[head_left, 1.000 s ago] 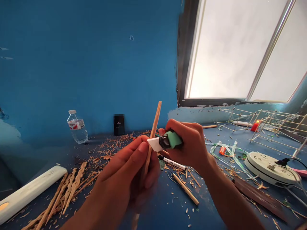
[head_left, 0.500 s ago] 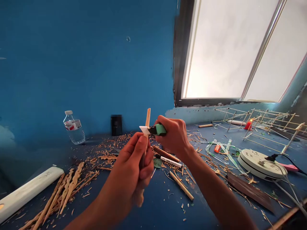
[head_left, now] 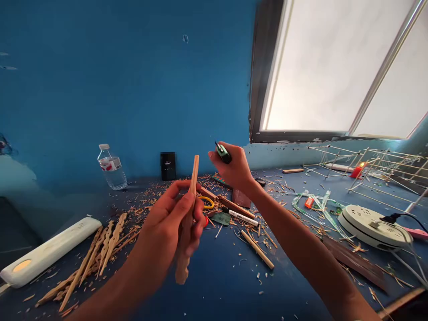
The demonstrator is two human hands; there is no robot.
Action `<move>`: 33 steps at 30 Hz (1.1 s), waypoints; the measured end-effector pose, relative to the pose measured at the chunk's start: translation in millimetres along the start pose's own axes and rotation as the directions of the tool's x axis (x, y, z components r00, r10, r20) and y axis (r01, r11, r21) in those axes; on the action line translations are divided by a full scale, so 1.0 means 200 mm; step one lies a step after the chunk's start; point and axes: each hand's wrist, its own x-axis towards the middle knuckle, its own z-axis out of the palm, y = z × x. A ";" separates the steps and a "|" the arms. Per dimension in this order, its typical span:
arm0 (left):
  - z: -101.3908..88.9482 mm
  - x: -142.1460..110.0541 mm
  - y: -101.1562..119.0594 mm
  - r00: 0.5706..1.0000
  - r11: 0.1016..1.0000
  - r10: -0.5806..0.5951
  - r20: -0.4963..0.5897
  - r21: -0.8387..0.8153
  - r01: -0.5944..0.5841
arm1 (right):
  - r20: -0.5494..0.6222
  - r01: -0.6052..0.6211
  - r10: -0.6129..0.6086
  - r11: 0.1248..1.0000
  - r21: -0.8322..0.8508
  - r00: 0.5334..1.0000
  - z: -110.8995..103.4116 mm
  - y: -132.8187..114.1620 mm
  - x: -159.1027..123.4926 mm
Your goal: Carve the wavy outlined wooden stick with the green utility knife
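Observation:
My left hand (head_left: 174, 218) is closed round a carved wooden stick (head_left: 195, 174), which stands nearly upright with its narrow end above the fingers and its wider, wavy end below the palm. My right hand (head_left: 232, 162) grips a green and black utility knife (head_left: 223, 153) up and to the right of the stick, apart from it. The knife's blade is seen edge-on and barely shows. Beneath the hands lie wood shavings, a white marker (head_left: 243, 217) and yellow-handled scissors (head_left: 207, 203), partly hidden.
Carved wooden pieces (head_left: 112, 238) lie beside a white lamp bar (head_left: 50, 252) at left. A water bottle (head_left: 113, 169) and a black box (head_left: 167, 166) stand near the wall. To the right are a round power strip (head_left: 371, 223), a dark board (head_left: 354, 261) and a stick frame (head_left: 368, 178).
The knife has come off the stick and moved up and away from it in my right hand, its blade turned. My left hand has shifted slightly left, and more of the stick shows.

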 end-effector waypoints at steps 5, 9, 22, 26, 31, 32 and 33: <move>0.01 0.03 0.01 0.999 1.000 0.017 -0.038 -0.016 -0.017 | 0.049 0.167 -0.171 0.983 0.073 0.984 0.02 -0.13 -0.24; 0.05 0.00 -0.02 1.000 0.999 -0.009 -0.006 -0.033 0.009 | 0.021 0.150 -0.151 0.988 0.037 0.988 0.05 -0.10 -0.24; 0.07 0.01 -0.02 1.000 0.995 0.010 0.003 -0.095 -0.010 | -0.048 0.125 -0.125 0.992 0.016 0.991 0.06 -0.02 -0.24; 0.10 0.01 0.00 0.999 0.998 0.009 0.038 -0.064 -0.006 | 0.000 0.170 -0.170 0.985 0.037 0.985 0.02 -0.08 -0.30; 0.17 -0.09 -0.04 0.997 0.992 -0.079 -0.001 -0.101 0.079 | 0.017 0.032 -0.032 0.999 -0.027 0.999 0.02 -0.05 -0.21; 0.18 -0.12 -0.06 0.995 0.990 -0.101 0.000 -0.104 0.100 | 0.005 -0.027 0.028 0.998 -0.050 1.000 0.03 -0.01 -0.16; 0.19 -0.14 -0.07 0.992 0.987 -0.126 0.016 -0.101 0.127 | -0.023 -0.105 0.104 0.992 -0.071 0.994 0.03 0.03 -0.11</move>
